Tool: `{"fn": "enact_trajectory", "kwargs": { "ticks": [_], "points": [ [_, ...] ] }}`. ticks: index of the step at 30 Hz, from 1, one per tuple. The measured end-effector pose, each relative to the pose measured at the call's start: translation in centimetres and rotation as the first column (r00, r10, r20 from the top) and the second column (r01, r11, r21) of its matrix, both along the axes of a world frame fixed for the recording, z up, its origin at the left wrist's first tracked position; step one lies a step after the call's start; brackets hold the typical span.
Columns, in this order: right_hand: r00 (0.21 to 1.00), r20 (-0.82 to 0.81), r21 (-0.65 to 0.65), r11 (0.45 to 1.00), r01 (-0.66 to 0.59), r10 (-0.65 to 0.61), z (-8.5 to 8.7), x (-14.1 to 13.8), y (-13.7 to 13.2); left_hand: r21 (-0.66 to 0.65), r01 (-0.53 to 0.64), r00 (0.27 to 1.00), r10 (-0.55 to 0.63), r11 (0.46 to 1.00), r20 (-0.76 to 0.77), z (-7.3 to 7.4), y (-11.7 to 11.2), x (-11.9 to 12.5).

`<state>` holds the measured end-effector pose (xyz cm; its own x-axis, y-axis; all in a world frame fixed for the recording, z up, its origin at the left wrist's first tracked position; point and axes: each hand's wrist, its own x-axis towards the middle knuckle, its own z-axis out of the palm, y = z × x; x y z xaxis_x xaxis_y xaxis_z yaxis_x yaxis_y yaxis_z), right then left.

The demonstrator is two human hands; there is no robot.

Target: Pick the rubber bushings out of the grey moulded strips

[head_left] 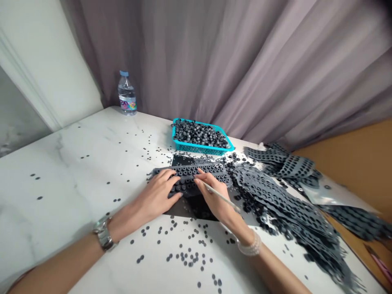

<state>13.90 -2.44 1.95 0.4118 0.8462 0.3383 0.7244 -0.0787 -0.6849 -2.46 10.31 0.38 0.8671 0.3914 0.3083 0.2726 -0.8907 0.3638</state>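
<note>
A left hand (162, 191), fingers spread, rests on a rubber sheet (187, 180) lying crosswise ahead on the table (76, 171). The right hand (216, 201), nearer the sheet's right end, pinches a slim stick (222, 197).

Grey-mauve curtain (183, 57) is hanging in deep folds, filling the back. Pale wall (39, 45) is standing at left, its trim (28, 79) slanting downward. White counter (76, 163), faintly grey-veined, is reaching toward the curtain. Brown surface (364, 149) is showing at far right.
</note>
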Motion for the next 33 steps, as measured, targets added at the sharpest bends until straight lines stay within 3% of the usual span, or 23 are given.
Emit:
{"fn": "enact_trajectory", "kwargs": {
  "ticks": [3,6,10,13,24,29,33],
  "points": [
    [0.999,-0.026,0.044,0.999,-0.025,0.026,-0.8,0.0,0.2,-0.015,-0.011,0.999,0.011,1.000,0.035,-0.6,-0.1,0.2],
    [0.986,0.151,0.097,0.991,-0.088,0.073,-1.5,0.0,0.1,-0.035,-0.020,0.998,0.022,0.999,0.064,-1.1,-0.1,0.3],
    [0.870,0.462,0.140,0.954,-0.263,0.172,-1.7,-0.4,0.3,-0.038,-0.034,0.995,0.037,0.999,0.088,-1.5,-0.1,0.5],
    [0.779,0.597,0.125,0.936,-0.329,0.195,-1.6,-0.6,0.6,-0.050,-0.056,0.994,0.061,0.997,0.091,-1.5,-0.2,0.7],
    [0.653,0.721,-0.039,0.954,-0.296,0.232,-1.3,-1.2,0.7,-0.069,-0.085,0.993,0.090,0.994,0.076,-1.4,-0.4,0.8],
    [0.669,0.690,-0.126,0.956,-0.265,0.276,-1.1,-1.2,0.9,-0.072,-0.087,0.994,0.092,0.994,0.055,-1.4,-0.4,0.7],
    [0.770,0.623,-0.038,0.989,-0.146,0.138,-1.0,0.4,0.5,-0.063,-0.100,0.993,0.103,0.993,0.051,-1.3,-0.4,0.6]
  ]
}}
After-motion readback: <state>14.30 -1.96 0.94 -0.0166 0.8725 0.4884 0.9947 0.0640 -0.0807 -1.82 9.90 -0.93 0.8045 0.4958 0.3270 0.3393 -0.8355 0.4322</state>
